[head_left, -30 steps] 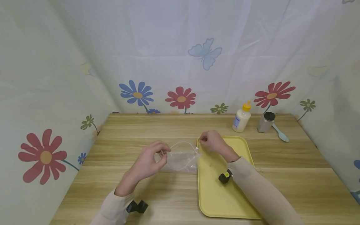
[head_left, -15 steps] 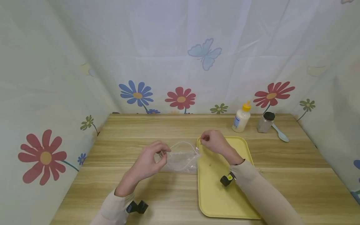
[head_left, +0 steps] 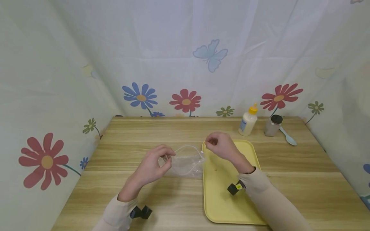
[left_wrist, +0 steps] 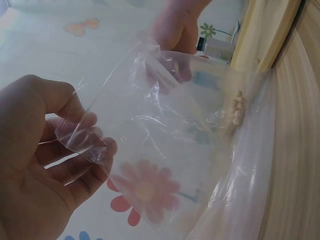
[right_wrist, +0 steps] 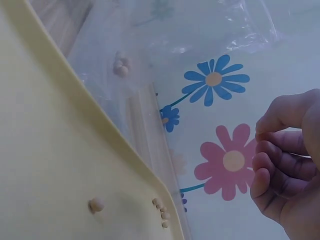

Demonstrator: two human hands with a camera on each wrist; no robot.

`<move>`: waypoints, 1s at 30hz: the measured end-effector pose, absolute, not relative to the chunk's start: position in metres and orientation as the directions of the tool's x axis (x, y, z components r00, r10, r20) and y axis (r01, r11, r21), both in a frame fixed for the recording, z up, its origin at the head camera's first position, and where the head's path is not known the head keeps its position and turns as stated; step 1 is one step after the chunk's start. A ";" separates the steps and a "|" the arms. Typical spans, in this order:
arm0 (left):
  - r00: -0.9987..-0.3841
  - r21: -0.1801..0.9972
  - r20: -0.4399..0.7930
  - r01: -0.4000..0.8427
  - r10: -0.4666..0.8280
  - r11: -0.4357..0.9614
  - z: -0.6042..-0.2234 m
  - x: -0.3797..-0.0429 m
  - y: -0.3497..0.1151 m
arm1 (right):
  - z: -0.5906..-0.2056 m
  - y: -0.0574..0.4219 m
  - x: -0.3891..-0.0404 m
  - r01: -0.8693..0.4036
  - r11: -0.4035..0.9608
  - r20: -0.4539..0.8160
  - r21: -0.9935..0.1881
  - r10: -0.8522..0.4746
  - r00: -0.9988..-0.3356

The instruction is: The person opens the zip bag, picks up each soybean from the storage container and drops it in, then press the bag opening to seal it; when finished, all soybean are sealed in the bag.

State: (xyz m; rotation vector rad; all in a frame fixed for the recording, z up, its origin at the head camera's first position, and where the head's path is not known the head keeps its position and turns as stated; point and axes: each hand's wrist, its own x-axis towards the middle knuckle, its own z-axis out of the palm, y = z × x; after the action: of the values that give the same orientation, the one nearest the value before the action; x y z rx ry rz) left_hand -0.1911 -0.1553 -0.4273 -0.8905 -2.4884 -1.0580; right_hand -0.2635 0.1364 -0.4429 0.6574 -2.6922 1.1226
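Observation:
My left hand (head_left: 153,162) pinches the top edge of a clear plastic bag (left_wrist: 165,120) between thumb and fingers. The bag's mouth gapes, and a few small round beige balls (left_wrist: 238,107) lie low inside it. To the right, my right hand (head_left: 221,145) hovers over the far left corner of a yellow tray (head_left: 219,208). Its fingers are curled with the tips close to the thumb, and nothing shows between them in the right wrist view. One beige ball (right_wrist: 96,204) sits alone on the tray; several more balls (right_wrist: 161,212) cluster by its corner.
Behind the tray stand a white bottle (head_left: 247,124) with a yellow nozzle cap and a small jar (head_left: 273,125) with a black lid. A pale blue spoon (head_left: 289,138) lies beside the jar. A flowered curtain (head_left: 162,48) encloses the wooden table (head_left: 144,128).
My right hand has shifted slightly, its wrist swinging a little right and toward me over the tray. The left hand and the bag stay in place.

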 end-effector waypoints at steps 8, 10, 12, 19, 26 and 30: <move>-0.765 0.544 0.486 0.643 0.423 0.539 -0.427 -0.191 -0.156 | -0.437 0.138 -0.252 -0.534 0.544 0.419 -0.647 -0.332 -0.845; -0.764 0.543 0.486 0.644 0.424 0.539 -0.428 -0.192 -0.155 | -0.436 0.138 -0.248 -0.559 0.516 0.446 -0.650 -0.336 -0.829; -0.765 0.545 0.485 0.643 0.424 0.538 -0.428 -0.192 -0.155 | -0.435 0.138 -0.244 -0.580 0.490 0.469 -0.651 -0.342 -0.814; -0.769 0.550 0.476 0.639 0.426 0.537 -0.427 -0.192 -0.155 | -0.430 0.136 -0.234 -0.631 0.437 0.531 -0.640 -0.342 -0.775; -0.770 0.554 0.474 0.638 0.427 0.535 -0.427 -0.192 -0.154 | -0.427 0.134 -0.227 -0.697 0.375 0.612 -0.611 -0.335 -0.716; -0.765 0.549 0.482 0.644 0.428 0.532 -0.428 -0.193 -0.155 | -0.425 0.132 -0.224 -0.729 0.350 0.647 -0.589 -0.336 -0.684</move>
State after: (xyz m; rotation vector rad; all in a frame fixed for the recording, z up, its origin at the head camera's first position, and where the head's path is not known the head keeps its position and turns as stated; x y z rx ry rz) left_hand -0.1926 -0.1546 -0.4285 -0.8945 -2.4853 -1.0678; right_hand -0.2241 0.1321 -0.4254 0.9311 -2.2028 1.2804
